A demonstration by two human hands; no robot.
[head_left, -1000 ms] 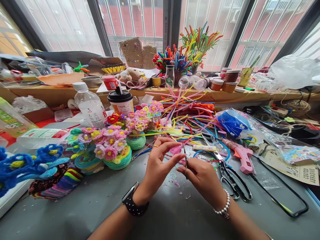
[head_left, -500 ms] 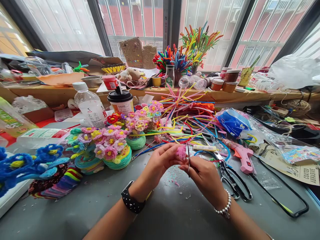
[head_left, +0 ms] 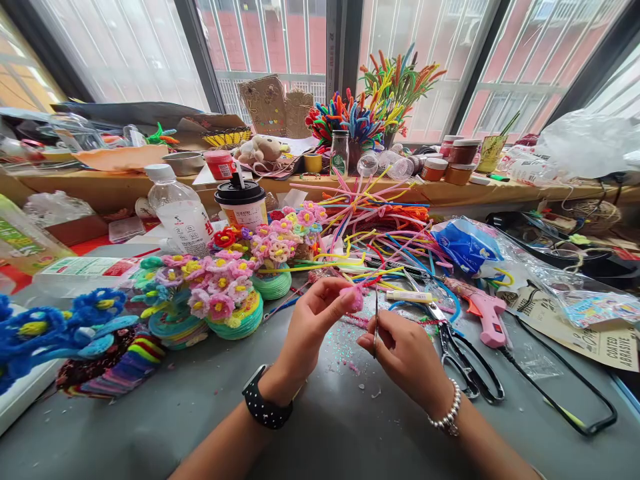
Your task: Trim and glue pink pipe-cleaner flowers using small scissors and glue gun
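Between the thumb and fingers of my left hand (head_left: 316, 317) is a small fluffy pink pipe-cleaner piece (head_left: 355, 297). My right hand (head_left: 407, 357) grips small metal scissors (head_left: 377, 301), seen nearly edge-on with the tip pointing up. A narrow gap separates the scissors from the pink piece. The fingers hide most of the handles. Below both hands, glitter and bits of pink fluff (head_left: 353, 367) lie scattered on the grey table (head_left: 330, 433).
Pipe-cleaner flower pots (head_left: 235, 320) crowd the left, with a bottle (head_left: 180, 217) and a lidded cup (head_left: 243, 207) behind. Loose pipe cleaners (head_left: 350, 233) spread ahead. Larger black-handled scissors (head_left: 475, 367), a glue stick (head_left: 409, 296) and a corded pink glue gun (head_left: 487, 313) lie right.
My hands have drawn apart: the left shifted slightly left with the pink piece, and the scissors no longer overlap it. The things on the table stay in place.
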